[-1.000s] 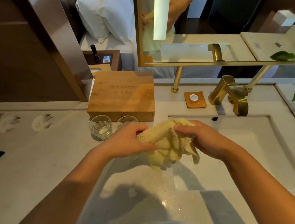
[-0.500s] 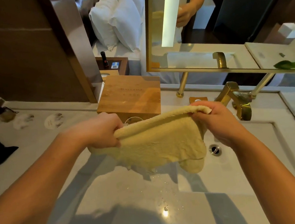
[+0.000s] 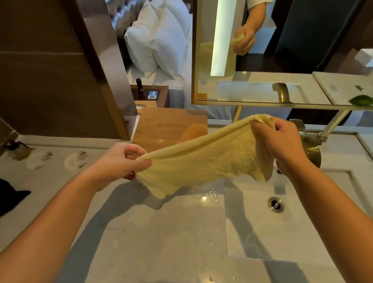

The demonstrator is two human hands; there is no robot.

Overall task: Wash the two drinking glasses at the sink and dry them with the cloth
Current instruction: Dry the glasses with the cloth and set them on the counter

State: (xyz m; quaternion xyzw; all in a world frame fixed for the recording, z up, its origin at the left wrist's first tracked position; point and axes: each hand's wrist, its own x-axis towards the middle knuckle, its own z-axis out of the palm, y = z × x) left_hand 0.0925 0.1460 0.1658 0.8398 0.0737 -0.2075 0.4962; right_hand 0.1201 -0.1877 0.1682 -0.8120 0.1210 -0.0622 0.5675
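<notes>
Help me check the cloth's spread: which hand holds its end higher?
The right hand, in front of the gold faucet, holds its cloth corner higher in view; the left hand, before the wooden box, grips the other end lower.

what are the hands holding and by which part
Both hold the yellow cloth, spread above the sink: the left hand pinches its left edge, the right hand grips its top right corner.

Glasses (image 3: pixel 131 156) mostly hidden behind left hand (image 3: pixel 118 163), cloth (image 3: pixel 206 162); faucet (image 3: pixel 313 153) half-hidden
</notes>
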